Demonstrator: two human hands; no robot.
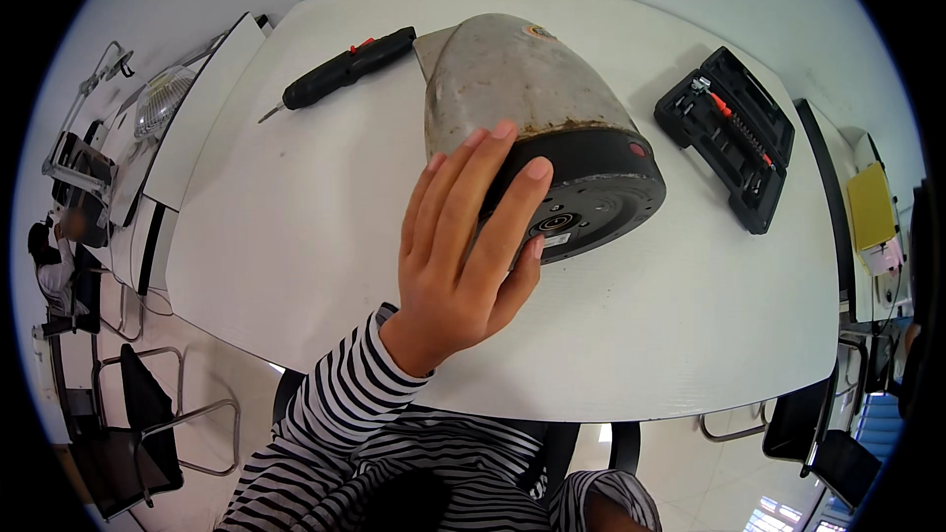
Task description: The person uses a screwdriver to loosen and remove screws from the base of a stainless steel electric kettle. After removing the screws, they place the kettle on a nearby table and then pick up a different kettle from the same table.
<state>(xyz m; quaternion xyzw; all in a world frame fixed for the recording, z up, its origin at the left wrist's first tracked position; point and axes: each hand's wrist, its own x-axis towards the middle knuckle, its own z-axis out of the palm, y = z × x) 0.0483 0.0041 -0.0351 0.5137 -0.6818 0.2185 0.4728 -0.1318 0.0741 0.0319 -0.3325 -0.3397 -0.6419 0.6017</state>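
A worn grey, rounded metal housing [512, 79] with a black round base [611, 187] lies on its side on the white table [296, 227]. Its kind I cannot make out. The base faces me and shows a ringed hole at its centre, small holes and a red spot at the rim. My left hand [458, 246] is stretched over the left part of the base, fingers apart, fingertips near the seam with the grey shell; it grips nothing. A striped sleeve shows at the lower right, but my right hand is outside the picture.
Behind the housing to the left lies a black electric screwdriver [345, 69] with a red switch. An open black bit case [729, 133] with a red-handled driver lies at the right. Chairs [148, 433] stand around the table; a person [59, 256] sits far left.
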